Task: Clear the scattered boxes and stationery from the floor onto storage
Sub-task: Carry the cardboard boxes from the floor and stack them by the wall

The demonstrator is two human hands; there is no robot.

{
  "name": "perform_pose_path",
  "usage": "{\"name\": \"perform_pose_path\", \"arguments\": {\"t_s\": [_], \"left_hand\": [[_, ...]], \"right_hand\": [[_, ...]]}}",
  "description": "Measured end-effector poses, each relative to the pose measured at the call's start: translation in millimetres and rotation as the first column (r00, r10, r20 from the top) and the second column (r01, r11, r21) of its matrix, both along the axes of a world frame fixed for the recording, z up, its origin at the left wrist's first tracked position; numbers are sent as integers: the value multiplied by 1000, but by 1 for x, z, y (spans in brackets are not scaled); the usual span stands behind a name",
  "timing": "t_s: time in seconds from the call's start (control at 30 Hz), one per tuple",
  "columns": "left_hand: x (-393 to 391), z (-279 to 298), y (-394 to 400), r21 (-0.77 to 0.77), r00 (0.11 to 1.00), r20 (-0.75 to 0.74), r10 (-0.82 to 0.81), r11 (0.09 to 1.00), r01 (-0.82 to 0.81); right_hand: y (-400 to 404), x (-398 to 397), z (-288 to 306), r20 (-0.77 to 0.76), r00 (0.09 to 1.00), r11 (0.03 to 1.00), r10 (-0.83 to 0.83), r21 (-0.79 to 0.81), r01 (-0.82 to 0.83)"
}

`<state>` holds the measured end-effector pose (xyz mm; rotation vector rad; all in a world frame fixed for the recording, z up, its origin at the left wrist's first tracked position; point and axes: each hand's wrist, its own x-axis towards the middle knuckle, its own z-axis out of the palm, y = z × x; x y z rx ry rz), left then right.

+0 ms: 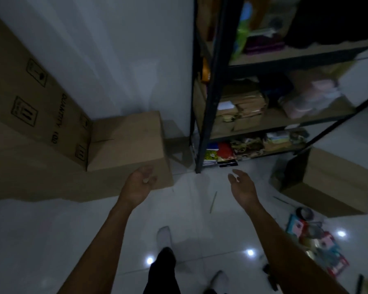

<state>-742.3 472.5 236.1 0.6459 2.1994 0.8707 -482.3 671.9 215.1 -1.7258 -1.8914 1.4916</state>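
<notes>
Empty hands (191, 183) near carton (36, 98) seemingly printed "QUANTITY 100".

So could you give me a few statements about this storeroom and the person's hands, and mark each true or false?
1. Both hands, the left hand and right hand, are empty. True.
2. A cardboard box sits on the floor right of the shelf rack. True.
3. The rack's shelves are bare. False: they hold packets and clutter.
4. The floor is already cleared. False: colourful stationery lies at the lower right.
</notes>
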Motion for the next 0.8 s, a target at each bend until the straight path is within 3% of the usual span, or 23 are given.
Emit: {"name": "perform_pose_path", "arguments": {"t_s": [0.2, 0.37, 0.6, 0.8], "left_hand": [[125, 40, 37, 189, 1000, -3, 9, 982, -8], [215, 65, 83, 310, 994, -77, -80, 945, 100], [307, 84, 166, 349, 962, -107, -252, 896, 273], [363, 70, 241, 330, 929, -75, -361, 870, 365]], "right_hand": [[18, 154, 61, -20, 997, 974, -70, 215, 72], [38, 253, 98, -77, 987, 955, -141, 254, 156], [71, 346, 116, -209, 928, 889, -309, 283, 360], [113, 406, 108, -226, 900, 865, -373, 267, 425]]}}
